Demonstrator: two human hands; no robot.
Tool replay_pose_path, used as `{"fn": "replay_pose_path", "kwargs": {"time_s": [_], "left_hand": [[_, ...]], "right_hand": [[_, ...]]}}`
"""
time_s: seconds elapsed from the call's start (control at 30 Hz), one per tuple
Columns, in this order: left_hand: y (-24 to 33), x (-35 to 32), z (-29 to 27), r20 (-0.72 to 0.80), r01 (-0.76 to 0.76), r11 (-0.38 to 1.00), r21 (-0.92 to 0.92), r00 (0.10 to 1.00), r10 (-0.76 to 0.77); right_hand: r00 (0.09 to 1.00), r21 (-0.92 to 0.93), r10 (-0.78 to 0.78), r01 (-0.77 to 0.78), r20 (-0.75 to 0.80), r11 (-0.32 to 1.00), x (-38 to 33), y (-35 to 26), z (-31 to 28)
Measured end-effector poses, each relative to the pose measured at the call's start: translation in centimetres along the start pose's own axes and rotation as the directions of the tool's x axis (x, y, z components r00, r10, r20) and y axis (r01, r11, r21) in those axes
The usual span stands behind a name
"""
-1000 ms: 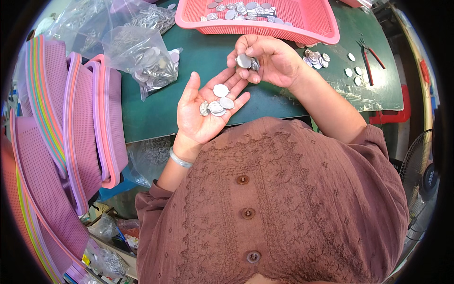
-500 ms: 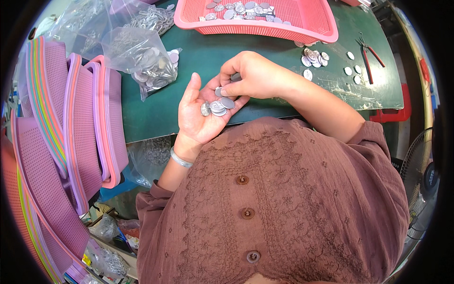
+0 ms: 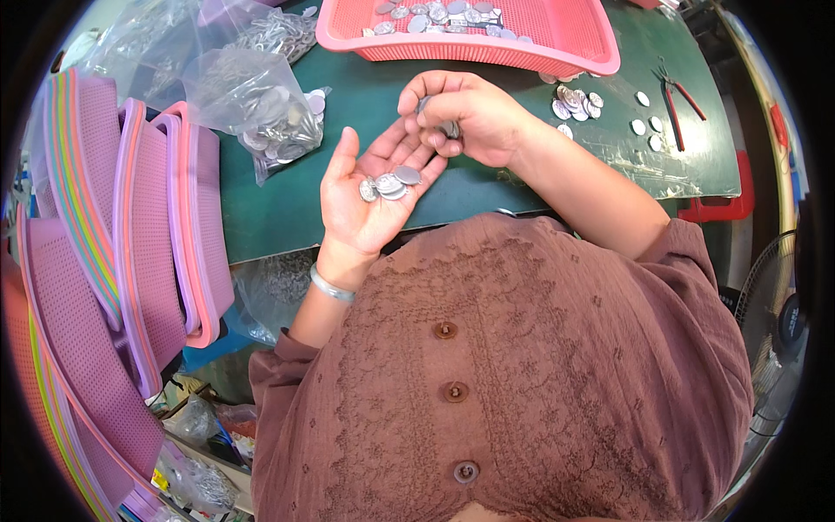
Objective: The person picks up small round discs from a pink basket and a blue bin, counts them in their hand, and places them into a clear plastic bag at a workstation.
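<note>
My left hand (image 3: 357,204) is palm up with its fingers stretched out, holding several silver metal discs (image 3: 391,184) in a small overlapping heap on the palm. Some of these discs have a patterned face, others a smooth one. Above its fingertips, my right hand (image 3: 474,117) is curled closed around more metal discs (image 3: 449,129), partly hidden by its fingers. Its lower fingers overlap the tips of the left fingers. Both hands are over the near side of the green table (image 3: 365,87).
A pink basket (image 3: 487,54) with discs stands at the back. Loose discs (image 3: 574,104) and red-handled pliers (image 3: 675,113) lie at the right. Clear bags of discs (image 3: 283,126) and metal pieces sit at the left, beside stacked purple baskets (image 3: 156,235).
My right hand has lifted up and away from the left palm, with discs in its fingers. My left hand has shifted slightly left, and the heap on it shows more openly.
</note>
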State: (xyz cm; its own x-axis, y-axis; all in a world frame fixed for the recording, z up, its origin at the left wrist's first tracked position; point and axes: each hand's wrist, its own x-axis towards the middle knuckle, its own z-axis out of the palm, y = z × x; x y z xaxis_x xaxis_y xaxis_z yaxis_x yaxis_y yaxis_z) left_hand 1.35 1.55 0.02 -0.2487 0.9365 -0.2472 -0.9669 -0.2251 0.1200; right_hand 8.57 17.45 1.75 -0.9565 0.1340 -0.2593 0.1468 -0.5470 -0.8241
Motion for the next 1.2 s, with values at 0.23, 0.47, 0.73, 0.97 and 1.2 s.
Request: {"fn": "replay_pose_path", "kwargs": {"time_s": [0.23, 0.47, 0.73, 0.97, 1.2], "left_hand": [[0.7, -0.2, -0.7, 0.024, -0.039, 0.998, -0.057, 0.999, 0.041], [0.7, -0.2, -0.5, 0.001, -0.052, 0.995, -0.082, 0.999, 0.052], [0.8, 0.0, -0.4, -0.009, -0.034, 0.998, -0.058, 0.999, 0.034], [0.7, -0.5, -0.1, 0.042, -0.054, 0.998, -0.034, 0.998, 0.056], [0.6, -1.0, 0.1, 0.079, -0.054, 0.998, -0.016, 0.995, 0.055]], "right_hand": [[0.998, -0.033, -0.031, 0.029, -0.051, 0.999, -1.0, -1.3, -1.6], [0.986, -0.098, -0.051, 0.035, -0.159, 0.995, -4.0, -2.5, -2.7], [0.958, -0.897, -0.286, 0.140, 0.015, 0.420, -3.6, -1.3, -3.7], [0.971, -0.992, -0.212, 0.123, 0.114, 0.027, -2.6, -1.0, -2.3], [0.891, -0.962, -0.363, 0.259, 0.274, -0.090, -1.9, 0.4, -3.4]]}}
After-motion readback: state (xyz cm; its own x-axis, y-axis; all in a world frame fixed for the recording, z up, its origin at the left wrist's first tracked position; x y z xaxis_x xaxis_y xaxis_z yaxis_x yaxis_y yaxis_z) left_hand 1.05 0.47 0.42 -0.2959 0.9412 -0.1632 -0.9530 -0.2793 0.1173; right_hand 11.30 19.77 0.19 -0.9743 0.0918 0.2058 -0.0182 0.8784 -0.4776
